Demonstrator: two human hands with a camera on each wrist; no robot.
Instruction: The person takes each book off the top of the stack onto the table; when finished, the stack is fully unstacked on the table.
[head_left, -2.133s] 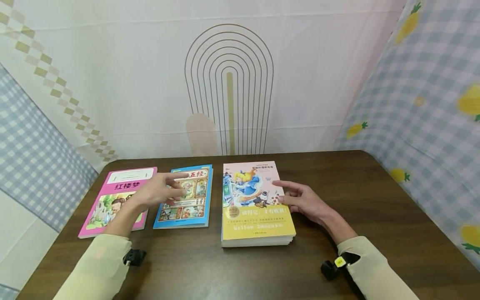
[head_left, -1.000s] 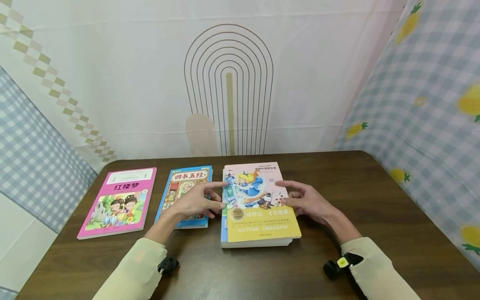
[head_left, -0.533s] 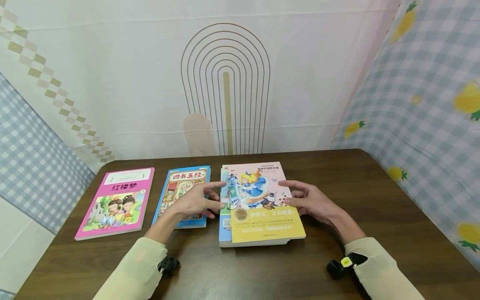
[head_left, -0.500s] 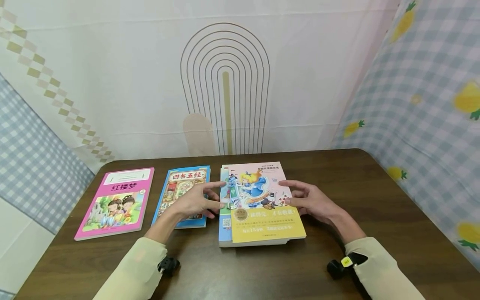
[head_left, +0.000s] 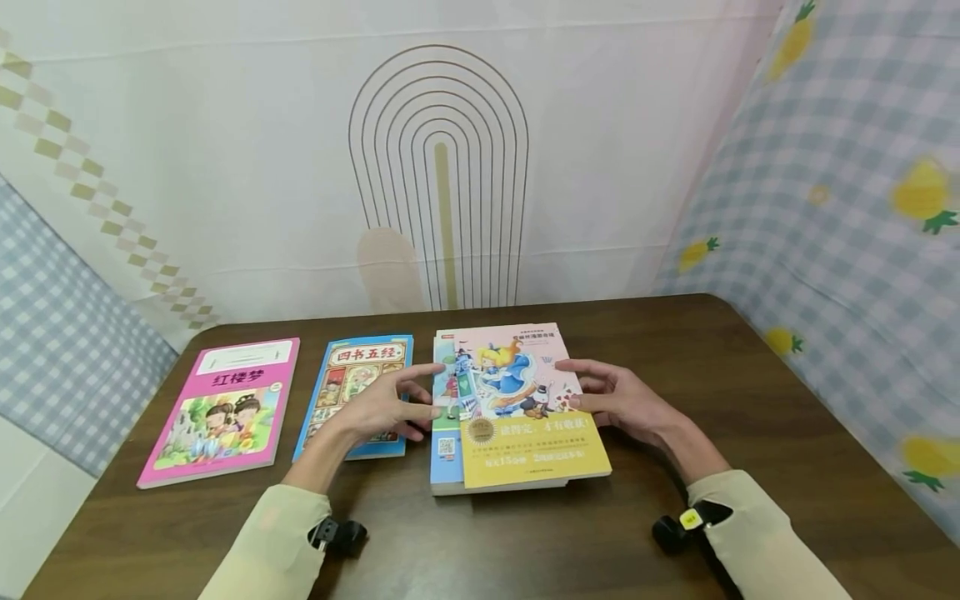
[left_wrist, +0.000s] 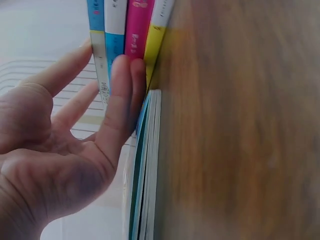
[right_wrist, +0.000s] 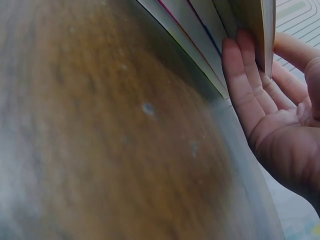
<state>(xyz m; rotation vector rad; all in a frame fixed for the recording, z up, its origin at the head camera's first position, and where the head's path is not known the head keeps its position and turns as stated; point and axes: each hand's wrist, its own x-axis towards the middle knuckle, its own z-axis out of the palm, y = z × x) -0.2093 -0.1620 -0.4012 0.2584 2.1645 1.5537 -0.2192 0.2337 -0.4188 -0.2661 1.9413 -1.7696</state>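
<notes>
In the head view, a stack of books lies at the middle of the table. On top is a pink and yellow storybook [head_left: 525,450], shifted right over a blue-green book [head_left: 447,467]. My left hand [head_left: 378,408] is at the stack's left side. In the left wrist view its extended fingertips [left_wrist: 120,75] touch the coloured spines [left_wrist: 137,30]. My right hand [head_left: 622,404] pinches the storybook's overhanging right edge. The right wrist view puts some fingers [right_wrist: 242,75] under its cover, while the thumb and forefinger lie on the upper side.
Left of the stack lies a blue book [head_left: 363,354], partly behind the left hand. Farther left is a pink book [head_left: 225,425]. The dark wooden table [head_left: 480,550] meets a white patterned cloth [head_left: 300,167] at the back and a checked cloth [head_left: 825,250] on the right.
The left hand has moved right from above the blue book to the stack. The top storybook has slid right with my right hand, uncovering the blue-green book's left strip. The view has shifted slightly.
</notes>
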